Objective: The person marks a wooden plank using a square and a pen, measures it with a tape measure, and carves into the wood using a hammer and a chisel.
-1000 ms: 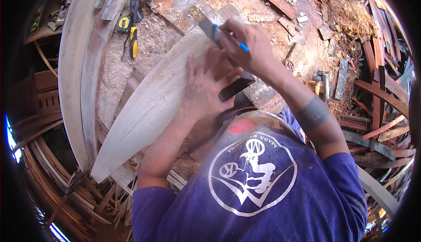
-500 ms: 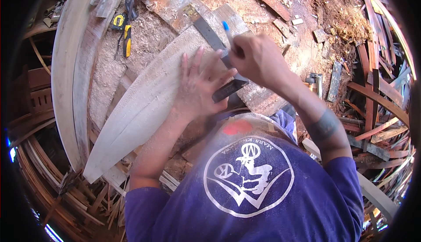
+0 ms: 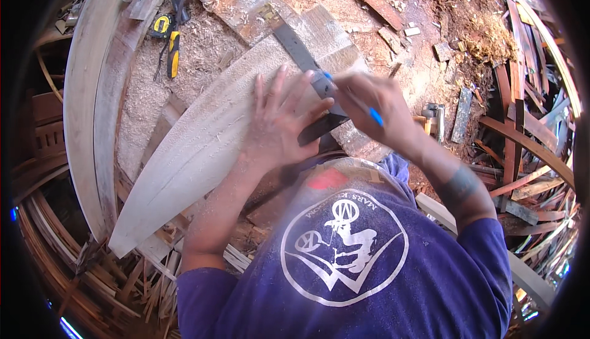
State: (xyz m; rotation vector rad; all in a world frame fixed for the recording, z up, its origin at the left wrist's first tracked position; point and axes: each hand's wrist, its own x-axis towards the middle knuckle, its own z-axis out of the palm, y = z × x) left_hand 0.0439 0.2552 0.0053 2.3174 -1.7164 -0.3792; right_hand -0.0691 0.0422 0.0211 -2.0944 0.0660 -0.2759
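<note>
Nearest to us is the dark blue cloth T-shirt (image 3: 424, 277) with a round white print; the lower edge cuts it off. Above it, the left hand (image 3: 278, 127) lies flat with spread fingers on the long pale wooden plank (image 3: 178, 170), which narrows to a point at lower left. Its forefinger and thumb reach to the square with steel blade and black stock (image 3: 296, 47), laid across the plank, and they hide a part of it. The right hand (image 3: 378, 101) is curled around the thin pen with blue ends (image 3: 376, 116); because of blur, we cannot tell if its tip touches the wood.

Beyond the right forearm stands a greyish metal tool (image 3: 437, 118), hard to make out. To the left, on sawdust, we see the yellow-and-black tape measure (image 3: 161, 26) and, near it, the tool handle of yellow and black (image 3: 174, 56). Further left, the long curved board (image 3: 83, 105) is cut off at the top. At far right, the reddish wooden strips (image 3: 513, 133) lie crossed, their ends lost in the dark rim.
</note>
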